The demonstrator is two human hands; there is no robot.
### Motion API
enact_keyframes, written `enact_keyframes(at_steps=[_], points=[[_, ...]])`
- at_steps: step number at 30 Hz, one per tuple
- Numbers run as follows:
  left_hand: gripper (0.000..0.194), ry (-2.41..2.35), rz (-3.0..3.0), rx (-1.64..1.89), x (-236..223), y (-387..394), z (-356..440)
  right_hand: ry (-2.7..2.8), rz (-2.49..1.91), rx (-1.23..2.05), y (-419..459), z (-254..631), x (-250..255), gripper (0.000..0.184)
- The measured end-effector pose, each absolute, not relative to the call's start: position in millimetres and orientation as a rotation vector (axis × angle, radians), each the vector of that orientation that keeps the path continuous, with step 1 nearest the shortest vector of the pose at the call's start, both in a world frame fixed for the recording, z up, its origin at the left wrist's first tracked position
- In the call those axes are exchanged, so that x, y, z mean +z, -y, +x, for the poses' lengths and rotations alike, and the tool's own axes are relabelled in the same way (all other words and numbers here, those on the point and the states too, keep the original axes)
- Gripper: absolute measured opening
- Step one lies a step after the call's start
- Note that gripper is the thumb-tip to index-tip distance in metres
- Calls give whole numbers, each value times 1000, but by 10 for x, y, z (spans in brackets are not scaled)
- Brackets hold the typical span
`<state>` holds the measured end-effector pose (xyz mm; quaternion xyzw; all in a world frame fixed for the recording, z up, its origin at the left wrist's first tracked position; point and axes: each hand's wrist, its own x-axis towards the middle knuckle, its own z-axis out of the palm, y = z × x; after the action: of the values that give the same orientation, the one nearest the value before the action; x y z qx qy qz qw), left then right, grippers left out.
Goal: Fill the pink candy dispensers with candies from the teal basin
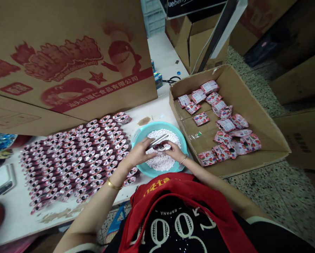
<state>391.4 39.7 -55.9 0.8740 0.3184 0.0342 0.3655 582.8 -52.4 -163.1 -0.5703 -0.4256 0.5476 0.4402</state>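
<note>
A turquoise basin full of small white candies sits in front of me at the table's edge. Over it, my left hand grips a shiny metal scoop, its fingers closed round the near end. My right hand pinches a small packet with its opening turned up, right beside the scoop. How much is inside the packet I cannot make out. Left of the basin stand rows of upright pink packets with dark openings in their tops.
To the right, an open cardboard box holds several strawberry-printed packets. A large printed carton stands behind the rows. Black scissors lie behind the basin, near a lamp post or stand. A white device is at far left.
</note>
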Motion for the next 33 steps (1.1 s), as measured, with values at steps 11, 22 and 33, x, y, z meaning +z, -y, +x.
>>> enact_keyframes(at_steps=[11,22,33], points=[[25,-1188,2281,436,-941,-1151,3502,1373,-1604,1159,600,5933,-1076,28],[40,-1649,2104,245,-1815,-1816,3042,1183,-2261,1309,1535,6161,-979,43],[30,-1235,2154,404,-1435,-428,3428,-72,-1708,1686,1393,5816,-1315,47]])
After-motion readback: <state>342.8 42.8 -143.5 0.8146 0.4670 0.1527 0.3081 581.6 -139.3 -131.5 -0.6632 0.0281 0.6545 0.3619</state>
